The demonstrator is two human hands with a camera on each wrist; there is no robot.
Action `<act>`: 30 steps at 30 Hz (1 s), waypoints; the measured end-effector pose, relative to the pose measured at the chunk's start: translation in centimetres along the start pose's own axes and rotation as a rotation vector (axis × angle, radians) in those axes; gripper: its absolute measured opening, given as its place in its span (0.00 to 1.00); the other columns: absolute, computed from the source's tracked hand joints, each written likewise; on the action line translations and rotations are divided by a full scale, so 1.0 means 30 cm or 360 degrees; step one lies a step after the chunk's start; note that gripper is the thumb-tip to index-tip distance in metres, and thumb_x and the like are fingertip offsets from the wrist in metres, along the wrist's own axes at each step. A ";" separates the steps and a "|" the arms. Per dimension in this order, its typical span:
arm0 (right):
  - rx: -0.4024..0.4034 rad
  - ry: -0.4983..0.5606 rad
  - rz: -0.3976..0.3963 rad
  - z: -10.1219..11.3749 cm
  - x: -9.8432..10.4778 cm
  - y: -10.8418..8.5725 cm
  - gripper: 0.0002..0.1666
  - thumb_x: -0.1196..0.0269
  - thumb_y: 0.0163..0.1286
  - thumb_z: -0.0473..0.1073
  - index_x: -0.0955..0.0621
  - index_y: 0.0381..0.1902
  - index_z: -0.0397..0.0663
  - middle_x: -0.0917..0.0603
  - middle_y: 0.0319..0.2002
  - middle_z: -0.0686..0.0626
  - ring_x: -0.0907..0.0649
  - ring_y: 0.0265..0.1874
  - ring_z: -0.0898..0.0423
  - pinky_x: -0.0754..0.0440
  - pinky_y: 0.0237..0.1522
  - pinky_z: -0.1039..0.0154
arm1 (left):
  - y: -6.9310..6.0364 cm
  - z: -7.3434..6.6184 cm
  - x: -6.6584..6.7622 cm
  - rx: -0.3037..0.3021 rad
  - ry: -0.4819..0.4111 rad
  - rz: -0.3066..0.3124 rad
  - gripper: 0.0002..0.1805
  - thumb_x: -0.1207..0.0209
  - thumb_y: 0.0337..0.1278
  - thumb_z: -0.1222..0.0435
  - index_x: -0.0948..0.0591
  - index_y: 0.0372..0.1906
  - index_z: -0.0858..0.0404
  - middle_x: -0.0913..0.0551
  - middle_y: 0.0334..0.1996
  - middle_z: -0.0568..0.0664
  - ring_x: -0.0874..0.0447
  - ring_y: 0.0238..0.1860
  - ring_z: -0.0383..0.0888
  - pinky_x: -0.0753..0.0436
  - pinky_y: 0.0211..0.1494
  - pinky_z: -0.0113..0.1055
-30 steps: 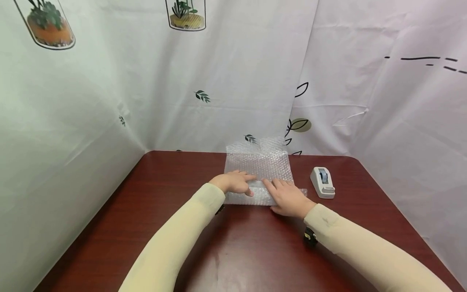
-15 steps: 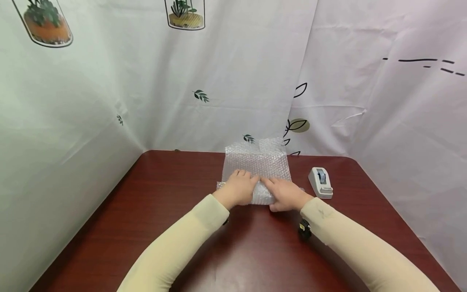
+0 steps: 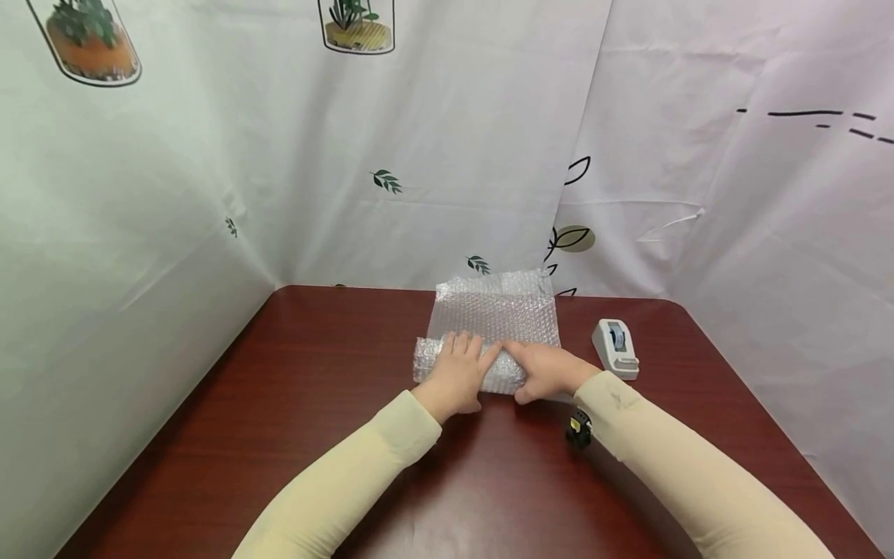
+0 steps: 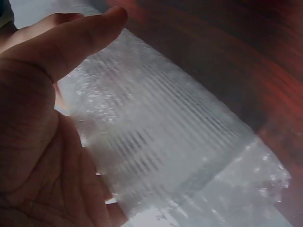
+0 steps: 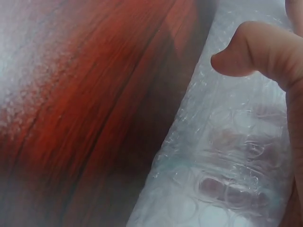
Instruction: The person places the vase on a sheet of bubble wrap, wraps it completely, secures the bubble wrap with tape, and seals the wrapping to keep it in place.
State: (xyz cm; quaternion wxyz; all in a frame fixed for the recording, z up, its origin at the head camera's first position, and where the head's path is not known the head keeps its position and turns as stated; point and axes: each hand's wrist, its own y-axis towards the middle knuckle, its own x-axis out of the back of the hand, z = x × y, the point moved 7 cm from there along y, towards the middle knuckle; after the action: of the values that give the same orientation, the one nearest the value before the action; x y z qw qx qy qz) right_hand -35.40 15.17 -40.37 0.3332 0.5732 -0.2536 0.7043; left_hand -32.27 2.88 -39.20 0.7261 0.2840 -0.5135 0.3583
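A clear bubble wrap roll (image 3: 503,373) lies across the table, its unrolled sheet (image 3: 496,314) stretching away to the back edge. My left hand (image 3: 457,376) holds the roll left of its middle, fingers over the top and thumb on the near side. My right hand (image 3: 548,369) grips the right part, thumb in front and fingers behind. Through the bubble wrap (image 4: 156,123) in the left wrist view, something pale with dark stripes shows; its kind is unclear. In the right wrist view the thumb bends over the bubble wrap (image 5: 222,156), and dark blurred marks show through the layers.
A white tape dispenser (image 3: 616,349) with a roll of tape stands to the right of the bubble wrap. The dark red table (image 3: 335,388) ends at a white printed curtain (image 3: 447,155) at the back, with more curtain at both sides.
My left hand has shifted from the flat wrap onto the roll and now spans it. The roll's left end has come into view. My right hand has stayed near its place, its thumb closer in.
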 end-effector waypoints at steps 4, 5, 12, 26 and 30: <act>-0.0029 0.0064 0.0035 -0.010 -0.008 0.007 0.54 0.28 0.45 0.46 0.34 0.71 0.36 0.19 0.59 0.42 0.19 0.56 0.49 0.24 0.61 0.49 | 0.003 0.004 -0.001 -0.0014 0.0053 -0.0080 0.59 0.25 0.42 0.42 0.42 0.79 0.48 0.31 0.67 0.55 0.34 0.70 0.58 0.37 0.74 0.52; -0.0028 0.0072 0.0037 -0.011 -0.009 0.009 0.54 0.28 0.45 0.46 0.34 0.71 0.36 0.19 0.59 0.42 0.19 0.56 0.49 0.23 0.61 0.49 | 0.003 0.005 0.000 -0.0016 0.0059 -0.0100 0.58 0.25 0.42 0.42 0.42 0.79 0.48 0.31 0.66 0.54 0.33 0.69 0.58 0.36 0.73 0.52; -0.0087 0.0011 -0.0001 -0.018 0.007 -0.007 0.57 0.28 0.50 0.53 0.37 0.75 0.39 0.24 0.66 0.39 0.21 0.61 0.43 0.24 0.61 0.44 | 0.031 0.015 -0.012 -0.0068 0.0022 -0.0192 0.55 0.23 0.41 0.45 0.37 0.76 0.50 0.26 0.61 0.50 0.28 0.65 0.54 0.33 0.71 0.52; 0.0018 -0.0409 -0.0440 0.062 0.045 -0.065 0.53 0.24 0.50 0.62 0.29 0.67 0.39 0.23 0.57 0.41 0.22 0.57 0.44 0.24 0.57 0.43 | 0.097 0.078 -0.019 -0.0039 -0.0310 0.0043 0.51 0.20 0.32 0.52 0.29 0.70 0.52 0.20 0.59 0.50 0.20 0.57 0.54 0.22 0.59 0.48; 0.0018 -0.0404 -0.0400 0.061 0.020 -0.068 0.54 0.23 0.51 0.59 0.31 0.70 0.39 0.23 0.57 0.41 0.22 0.58 0.44 0.24 0.59 0.44 | 0.104 0.095 -0.022 -0.0027 -0.0452 0.0156 0.52 0.22 0.31 0.54 0.29 0.72 0.53 0.20 0.61 0.50 0.19 0.56 0.53 0.20 0.56 0.46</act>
State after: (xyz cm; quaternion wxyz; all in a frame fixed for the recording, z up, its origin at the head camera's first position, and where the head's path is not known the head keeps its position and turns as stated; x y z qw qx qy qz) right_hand -32.76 15.26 -39.44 0.3806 0.6867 -0.2160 0.5805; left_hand -36.50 2.31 -38.80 0.6300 0.3004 -0.6274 0.3453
